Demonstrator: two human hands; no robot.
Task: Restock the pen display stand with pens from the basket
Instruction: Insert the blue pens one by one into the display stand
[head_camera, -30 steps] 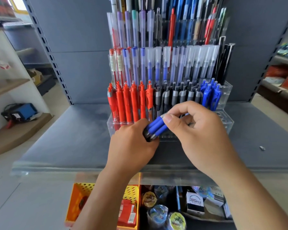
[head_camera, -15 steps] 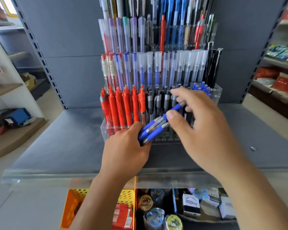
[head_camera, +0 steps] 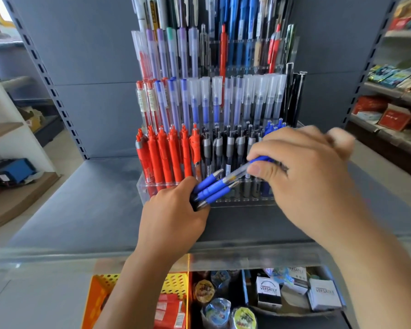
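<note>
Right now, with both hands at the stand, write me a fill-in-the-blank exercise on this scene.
1. The left hand grips a bundle of ____ pens.
2. The right hand pinches one pen between fingers and ____.
3. The white boxes below the shelf read ____.
Missing: blue; thumb; VERSATILE.

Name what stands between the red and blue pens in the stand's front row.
Head view: a run of grey-and-black pens stands between the red pens and blue pens.

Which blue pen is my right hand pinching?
The pen showing its clear barrel, reaching into the right hand; the other pens end short, in the left hand only.
</note>
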